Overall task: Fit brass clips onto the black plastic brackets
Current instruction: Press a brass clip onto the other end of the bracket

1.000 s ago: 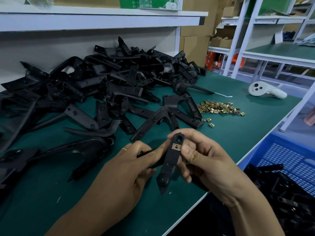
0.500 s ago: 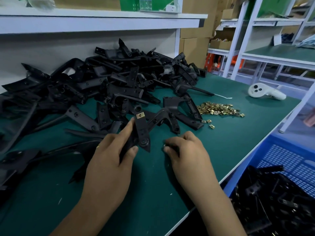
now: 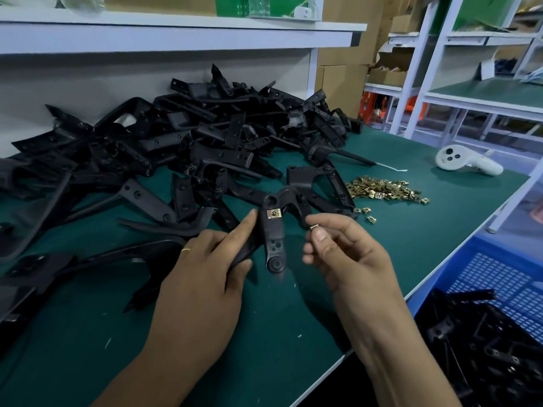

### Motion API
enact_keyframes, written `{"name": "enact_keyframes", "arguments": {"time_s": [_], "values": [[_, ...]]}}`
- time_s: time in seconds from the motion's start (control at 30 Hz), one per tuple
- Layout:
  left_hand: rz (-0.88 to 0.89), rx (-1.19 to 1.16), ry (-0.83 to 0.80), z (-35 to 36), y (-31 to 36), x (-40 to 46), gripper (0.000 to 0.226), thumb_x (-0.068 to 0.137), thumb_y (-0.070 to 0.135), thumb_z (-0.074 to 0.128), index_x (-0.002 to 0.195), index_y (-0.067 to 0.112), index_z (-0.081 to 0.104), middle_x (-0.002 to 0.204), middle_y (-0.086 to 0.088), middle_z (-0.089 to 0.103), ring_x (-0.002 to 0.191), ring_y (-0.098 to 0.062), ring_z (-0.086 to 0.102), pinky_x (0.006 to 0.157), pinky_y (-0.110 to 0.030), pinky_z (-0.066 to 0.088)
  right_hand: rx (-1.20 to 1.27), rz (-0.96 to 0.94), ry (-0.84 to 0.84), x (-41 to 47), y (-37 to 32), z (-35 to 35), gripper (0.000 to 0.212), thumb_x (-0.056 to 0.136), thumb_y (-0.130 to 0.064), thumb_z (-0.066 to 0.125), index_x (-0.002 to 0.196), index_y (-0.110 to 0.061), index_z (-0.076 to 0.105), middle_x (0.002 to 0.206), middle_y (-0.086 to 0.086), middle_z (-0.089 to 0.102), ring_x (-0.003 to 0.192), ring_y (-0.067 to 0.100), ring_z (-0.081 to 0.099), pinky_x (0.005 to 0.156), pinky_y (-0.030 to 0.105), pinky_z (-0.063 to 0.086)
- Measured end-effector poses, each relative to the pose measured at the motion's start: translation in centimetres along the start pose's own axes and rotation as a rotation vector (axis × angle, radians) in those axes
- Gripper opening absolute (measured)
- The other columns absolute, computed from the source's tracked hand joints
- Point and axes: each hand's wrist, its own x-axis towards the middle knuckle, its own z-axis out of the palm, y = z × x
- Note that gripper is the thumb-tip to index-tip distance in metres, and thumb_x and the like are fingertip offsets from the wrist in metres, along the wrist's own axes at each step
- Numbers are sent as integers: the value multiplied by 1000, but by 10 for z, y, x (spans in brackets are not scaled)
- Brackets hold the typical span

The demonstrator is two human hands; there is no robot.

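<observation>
Gripping a matte black bracket [image 3: 271, 230], left hand [image 3: 202, 277]; right hand [image 3: 343, 254] pinches a brass clip [image 3: 313, 227].

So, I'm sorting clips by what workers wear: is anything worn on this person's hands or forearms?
Both forearms are bare as far as the picture shows: no sleeves, gloves or watch. The left hand wears a thin gold-coloured ring on one finger. The right hand shows no ring or other jewellery.
</observation>
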Motion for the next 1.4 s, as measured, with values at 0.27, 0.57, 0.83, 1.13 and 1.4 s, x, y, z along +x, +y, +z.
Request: {"name": "enact_keyframes", "arguments": {"time_s": [0.27, 0.57, 0.83, 1.13, 1.4], "values": [[-7, 68, 29, -5, 3, 0, 71, 100, 34, 55, 157, 56, 19, 111, 20, 44, 102, -11, 43, 72, -29, 45, 251, 211, 14, -10, 1, 23, 5, 87, -15, 75, 92, -13, 74, 93, 21, 77, 77, 24, 77, 71, 29, 61], [-15, 67, 65, -6, 1, 0, 70, 100, 30, 59, 157, 54, 25, 109, 17, 46, 102, -12, 43, 72, -30, 44, 137, 175, -61, -11, -4, 18, 8, 97, -9, 67, 99, -2, 68, 83, 20, 76, 72, 21, 75, 69, 29, 61], [14, 70, 64, -7, 1, 1, 69, 100, 32, 58, 157, 54, 25, 110, 17, 47, 102, -12, 44, 72, -30, 44, 110, 176, -95, -11, -4, 17, 8, 94, -10, 69, 95, -2, 68, 85, 26, 74, 72, 27, 74, 72, 35, 62], [18, 27, 68, -4, 0, 0, 71, 100, 29, 59, 156, 56, 24, 109, 19, 46, 101, -11, 45, 72, -31, 45, 151, 197, -101, -11, -7, 15, 10, 99, -6, 63, 101, 4, 61, 90, 26, 76, 76, 30, 77, 72, 35, 63], [55, 74, 35, -5, 3, 1, 72, 98, 23, 63, 157, 49, 30, 107, 14, 49, 98, -17, 48, 72, -34, 50, 93, 223, -87, -11, -8, 15, 5, 94, -4, 67, 92, 0, 68, 86, 27, 75, 72, 29, 77, 66, 35, 63]]}}
